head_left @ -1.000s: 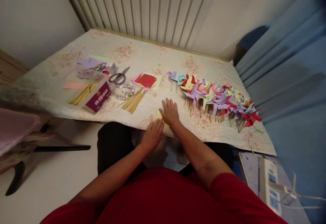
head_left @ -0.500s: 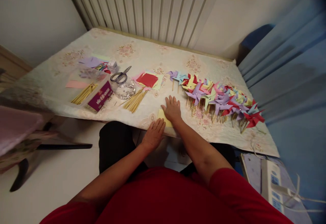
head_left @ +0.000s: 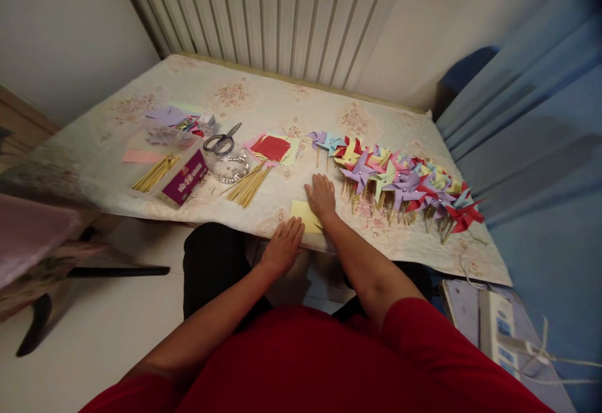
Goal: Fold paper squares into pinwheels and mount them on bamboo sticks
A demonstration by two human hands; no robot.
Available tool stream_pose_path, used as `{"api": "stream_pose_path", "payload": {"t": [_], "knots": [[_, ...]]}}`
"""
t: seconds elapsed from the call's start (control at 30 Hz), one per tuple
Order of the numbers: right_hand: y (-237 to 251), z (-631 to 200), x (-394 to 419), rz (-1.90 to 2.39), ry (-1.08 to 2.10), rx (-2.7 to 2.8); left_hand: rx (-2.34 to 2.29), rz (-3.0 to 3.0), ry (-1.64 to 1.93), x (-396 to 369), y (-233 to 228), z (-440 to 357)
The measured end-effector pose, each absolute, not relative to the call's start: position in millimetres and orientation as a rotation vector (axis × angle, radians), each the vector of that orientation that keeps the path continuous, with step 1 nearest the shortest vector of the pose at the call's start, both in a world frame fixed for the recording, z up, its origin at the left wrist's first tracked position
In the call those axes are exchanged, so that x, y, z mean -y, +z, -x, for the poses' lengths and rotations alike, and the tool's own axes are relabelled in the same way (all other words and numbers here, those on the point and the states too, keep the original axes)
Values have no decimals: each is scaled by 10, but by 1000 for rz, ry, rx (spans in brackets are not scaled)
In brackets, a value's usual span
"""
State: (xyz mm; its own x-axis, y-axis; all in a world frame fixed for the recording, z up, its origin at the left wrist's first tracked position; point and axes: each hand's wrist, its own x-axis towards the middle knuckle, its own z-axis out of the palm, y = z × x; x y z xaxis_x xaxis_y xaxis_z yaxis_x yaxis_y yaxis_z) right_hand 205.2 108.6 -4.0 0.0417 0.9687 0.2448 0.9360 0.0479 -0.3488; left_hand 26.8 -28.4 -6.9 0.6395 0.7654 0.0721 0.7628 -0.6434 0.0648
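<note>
Fingers of both my hands are lying flat and a little spread, gripping nothing: my right hand is pressing the far right edge of the yellow sheet, and my left hand is resting at its near left corner, on the table edge. That sheet is lying flat at the near edge, unfolded as far as I can tell and without a stick. Just right of the sheet, a long row of pinwheels is lying finished, so I am judging much of the work done. Left of the sheet, loose sticks are waiting; beyond it, a stack of red paper, and further left scissors and a purple box. With paper and sticks left, I am reckoning more pinwheels remain, this one barely begun.
</note>
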Motion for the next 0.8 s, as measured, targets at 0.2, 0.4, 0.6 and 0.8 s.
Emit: {"api": "stream_pose_path", "payload": {"t": [0.2, 0.4, 0.6, 0.8], "knots": [[7, -2255, -1095, 1915, 346, 1788, -1323, -2839, 191, 288, -77, -270], [5, -2212, -912, 2000, 404, 1784, -1334, -2841, 205, 298, -45, -274], [-52, -2032, -566, 1987, 170, 1908, -1331, -2850, 193, 290, -35, -270], [-51, -1988, -469, 1988, 69, 2010, -1315, -2830, 223, 294, -31, -255]]}}
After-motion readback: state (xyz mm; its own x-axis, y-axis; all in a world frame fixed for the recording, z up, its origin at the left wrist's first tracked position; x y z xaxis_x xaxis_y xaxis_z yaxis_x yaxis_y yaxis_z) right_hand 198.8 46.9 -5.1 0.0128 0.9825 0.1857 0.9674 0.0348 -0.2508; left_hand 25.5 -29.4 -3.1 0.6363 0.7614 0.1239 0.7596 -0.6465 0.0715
